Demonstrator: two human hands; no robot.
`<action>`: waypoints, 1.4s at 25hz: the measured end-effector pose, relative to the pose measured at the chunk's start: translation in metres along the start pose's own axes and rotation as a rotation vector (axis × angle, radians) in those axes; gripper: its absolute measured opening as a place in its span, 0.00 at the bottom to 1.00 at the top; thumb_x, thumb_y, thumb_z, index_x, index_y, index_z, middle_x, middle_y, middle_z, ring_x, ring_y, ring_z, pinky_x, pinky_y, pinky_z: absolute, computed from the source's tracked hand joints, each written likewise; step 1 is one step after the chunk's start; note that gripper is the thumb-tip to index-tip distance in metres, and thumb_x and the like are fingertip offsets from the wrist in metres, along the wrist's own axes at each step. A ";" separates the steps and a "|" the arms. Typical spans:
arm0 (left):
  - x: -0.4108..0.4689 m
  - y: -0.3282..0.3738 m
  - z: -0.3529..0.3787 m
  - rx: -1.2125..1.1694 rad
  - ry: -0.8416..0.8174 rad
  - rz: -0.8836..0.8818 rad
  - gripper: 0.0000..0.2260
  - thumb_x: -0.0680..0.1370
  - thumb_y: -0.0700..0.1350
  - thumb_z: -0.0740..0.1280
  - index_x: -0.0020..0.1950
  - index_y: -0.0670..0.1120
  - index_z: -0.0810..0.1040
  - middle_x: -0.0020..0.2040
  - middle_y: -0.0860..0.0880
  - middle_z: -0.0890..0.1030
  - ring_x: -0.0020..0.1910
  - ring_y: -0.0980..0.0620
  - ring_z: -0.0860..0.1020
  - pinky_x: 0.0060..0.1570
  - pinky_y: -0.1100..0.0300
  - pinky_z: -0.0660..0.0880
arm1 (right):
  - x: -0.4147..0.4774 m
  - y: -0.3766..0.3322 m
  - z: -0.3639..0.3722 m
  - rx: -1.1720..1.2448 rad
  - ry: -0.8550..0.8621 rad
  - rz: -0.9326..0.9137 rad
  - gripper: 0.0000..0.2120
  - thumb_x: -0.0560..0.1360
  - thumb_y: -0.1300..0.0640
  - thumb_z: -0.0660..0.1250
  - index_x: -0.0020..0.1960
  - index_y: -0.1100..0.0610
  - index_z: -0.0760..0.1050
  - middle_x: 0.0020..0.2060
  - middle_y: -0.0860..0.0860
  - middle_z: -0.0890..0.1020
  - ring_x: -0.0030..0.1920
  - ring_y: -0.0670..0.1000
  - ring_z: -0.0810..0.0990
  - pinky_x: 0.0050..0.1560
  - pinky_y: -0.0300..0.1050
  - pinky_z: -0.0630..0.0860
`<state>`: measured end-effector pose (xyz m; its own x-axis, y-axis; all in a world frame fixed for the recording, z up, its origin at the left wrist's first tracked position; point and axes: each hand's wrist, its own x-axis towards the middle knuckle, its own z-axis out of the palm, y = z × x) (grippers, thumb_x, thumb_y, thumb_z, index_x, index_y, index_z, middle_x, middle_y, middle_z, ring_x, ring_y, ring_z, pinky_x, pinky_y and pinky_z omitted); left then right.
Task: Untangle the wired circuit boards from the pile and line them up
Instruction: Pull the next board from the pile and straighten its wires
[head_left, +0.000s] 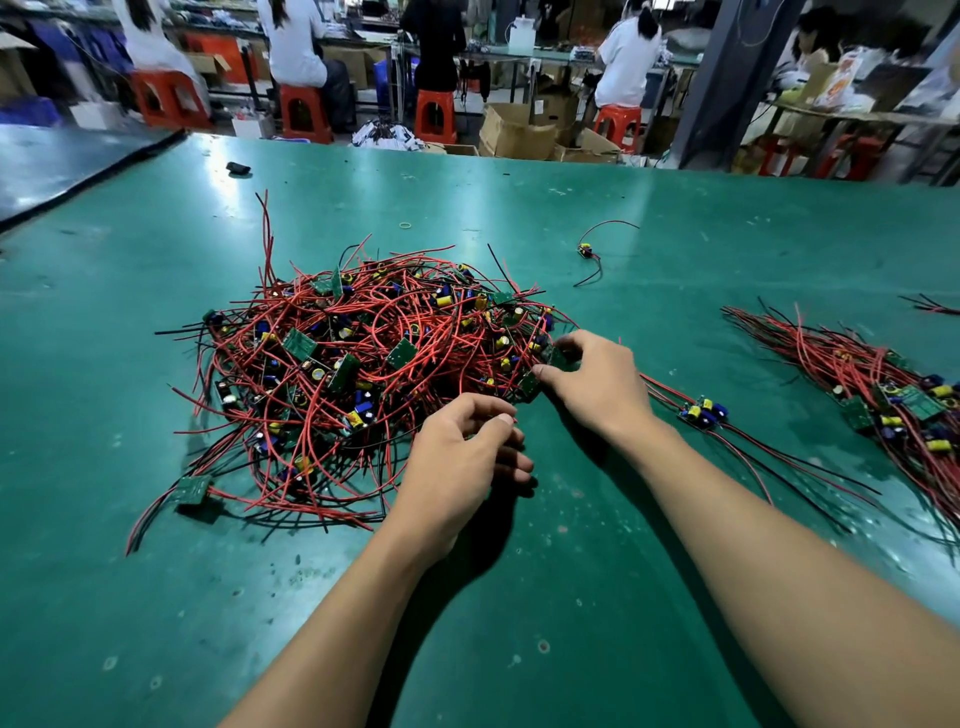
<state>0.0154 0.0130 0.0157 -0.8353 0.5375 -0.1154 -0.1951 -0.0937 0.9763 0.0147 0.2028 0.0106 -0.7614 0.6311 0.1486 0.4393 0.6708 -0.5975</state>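
Note:
A tangled pile (358, 374) of small green circuit boards with red and black wires lies on the green table (519, 597). My right hand (592, 379) is at the pile's right edge, its thumb and fingers pinching a green board (557, 358) there. My left hand (462, 462) hovers at the pile's near right edge with fingers curled, thumb close to a red wire; whether it holds one is unclear. Just right of my right wrist lies a single board (701, 413) with its wires stretched out. A lined-up bundle of boards (893, 400) lies at the far right.
One loose wired board (587, 252) lies beyond the pile, with a rubber band (405, 225) and a small black object (238, 168) farther back. Several people sit on red stools (435, 117) at benches behind the table, among cardboard boxes (517, 130).

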 end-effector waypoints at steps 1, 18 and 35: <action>0.000 0.000 0.000 -0.002 0.004 0.006 0.05 0.81 0.35 0.62 0.54 0.37 0.76 0.44 0.37 0.78 0.33 0.46 0.80 0.36 0.49 0.81 | -0.007 0.001 -0.002 0.053 0.006 -0.015 0.19 0.73 0.44 0.74 0.59 0.53 0.81 0.55 0.52 0.85 0.57 0.53 0.81 0.59 0.47 0.76; 0.002 -0.008 -0.001 0.072 -0.089 0.093 0.15 0.80 0.48 0.67 0.42 0.37 0.79 0.32 0.44 0.80 0.31 0.47 0.78 0.32 0.58 0.75 | -0.094 -0.008 -0.035 1.148 -0.778 0.165 0.08 0.68 0.56 0.64 0.39 0.57 0.81 0.29 0.57 0.78 0.22 0.45 0.67 0.19 0.33 0.60; 0.001 -0.011 -0.006 0.168 -0.227 0.104 0.08 0.75 0.39 0.73 0.53 0.44 0.80 0.42 0.40 0.85 0.37 0.45 0.80 0.40 0.50 0.77 | -0.088 0.004 -0.017 1.113 -0.276 0.186 0.18 0.63 0.45 0.79 0.46 0.54 0.84 0.27 0.51 0.73 0.22 0.46 0.67 0.24 0.36 0.61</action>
<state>0.0138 0.0099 0.0041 -0.7065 0.7076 0.0121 -0.0109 -0.0280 0.9995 0.0918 0.1561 0.0085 -0.8674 0.4855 -0.1089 -0.0022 -0.2226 -0.9749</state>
